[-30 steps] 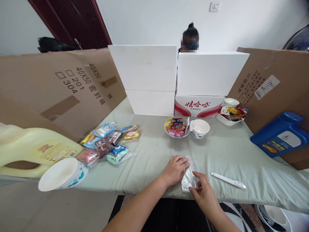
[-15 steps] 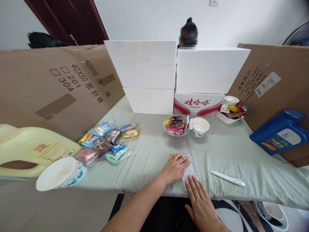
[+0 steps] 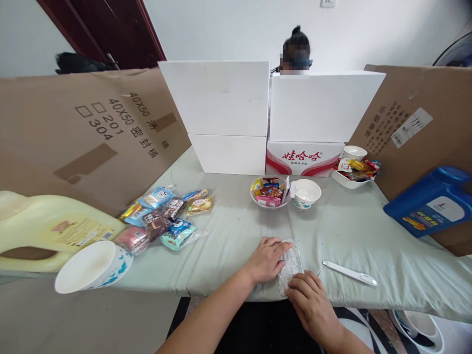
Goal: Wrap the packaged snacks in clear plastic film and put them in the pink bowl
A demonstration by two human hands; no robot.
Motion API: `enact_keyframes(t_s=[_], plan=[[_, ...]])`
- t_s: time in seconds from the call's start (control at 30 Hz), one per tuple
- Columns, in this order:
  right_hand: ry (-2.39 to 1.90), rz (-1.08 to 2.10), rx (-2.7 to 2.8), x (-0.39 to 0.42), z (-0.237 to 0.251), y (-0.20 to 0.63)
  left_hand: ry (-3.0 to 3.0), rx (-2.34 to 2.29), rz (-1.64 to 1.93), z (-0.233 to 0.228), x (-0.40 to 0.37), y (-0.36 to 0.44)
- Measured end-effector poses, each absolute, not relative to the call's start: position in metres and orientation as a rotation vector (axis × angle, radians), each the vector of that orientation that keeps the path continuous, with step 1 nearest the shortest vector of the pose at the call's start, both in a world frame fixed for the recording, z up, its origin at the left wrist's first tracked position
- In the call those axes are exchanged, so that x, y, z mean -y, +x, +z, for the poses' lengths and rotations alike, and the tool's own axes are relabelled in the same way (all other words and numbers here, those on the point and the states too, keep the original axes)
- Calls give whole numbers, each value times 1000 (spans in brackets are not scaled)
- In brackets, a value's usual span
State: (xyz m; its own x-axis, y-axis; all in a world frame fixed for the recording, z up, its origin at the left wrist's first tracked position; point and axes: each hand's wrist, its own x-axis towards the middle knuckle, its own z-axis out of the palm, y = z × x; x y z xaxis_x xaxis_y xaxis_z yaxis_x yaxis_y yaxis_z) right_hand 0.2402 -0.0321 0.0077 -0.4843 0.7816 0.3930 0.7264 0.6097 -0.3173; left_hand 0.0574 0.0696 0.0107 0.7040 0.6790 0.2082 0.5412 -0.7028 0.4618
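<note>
A crinkled clear plastic packet (image 3: 290,269) lies flat near the front edge of the cloth-covered table. My left hand (image 3: 267,259) grips its upper left side, fingers bent over the top edge and thumb tucked at the side. At the lower right corner, the curled fingers of my right hand (image 3: 310,301) hold the plastic. Whether anything is inside the packet, I cannot tell. To the right of my hands rests a white, narrow folded cutter or knife-like tool (image 3: 350,273). Beyond them stand a bowl of wrapped snacks (image 3: 271,192) and a white paper bowl (image 3: 306,192).
Packaged snacks (image 3: 162,216) are heaped on the left, beside a tilted paper bowl (image 3: 92,265) and a yellow jug (image 3: 55,228). White boxes (image 3: 228,113) and cardboard panels (image 3: 92,132) wall the table. A blue bottle (image 3: 429,201) leans right; a person (image 3: 295,49) is behind.
My right hand has gone from lying flat with straight fingers to curled fingers at the packet's lower right corner. More of the plastic shows between my hands. The person behind has shifted slightly right.
</note>
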Motion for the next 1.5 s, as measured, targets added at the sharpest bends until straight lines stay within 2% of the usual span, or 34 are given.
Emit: enact_keyframes(t_s=[0.27, 0.5, 0.73, 0.93, 1.3, 1.5], plan=[[-1150, 561, 2415, 9, 35, 247, 2520, -949, 495, 10, -72, 58], [-1296, 160, 2610, -60, 26, 245, 2455, -893, 717, -11, -77, 53], [-1450, 19, 2620, -90, 6, 240, 2396, -872, 823, -22, -81, 50], [-1561, -51, 2581, -86, 2, 233, 2313, -1006, 901, -9, -75, 54], [-1789, -225, 2282, -89, 14, 267, 2410, -1216, 682, 3, -73, 63], [-1521, -8, 2488, -56, 14, 244, 2439, -1219, 661, -1, -72, 60]])
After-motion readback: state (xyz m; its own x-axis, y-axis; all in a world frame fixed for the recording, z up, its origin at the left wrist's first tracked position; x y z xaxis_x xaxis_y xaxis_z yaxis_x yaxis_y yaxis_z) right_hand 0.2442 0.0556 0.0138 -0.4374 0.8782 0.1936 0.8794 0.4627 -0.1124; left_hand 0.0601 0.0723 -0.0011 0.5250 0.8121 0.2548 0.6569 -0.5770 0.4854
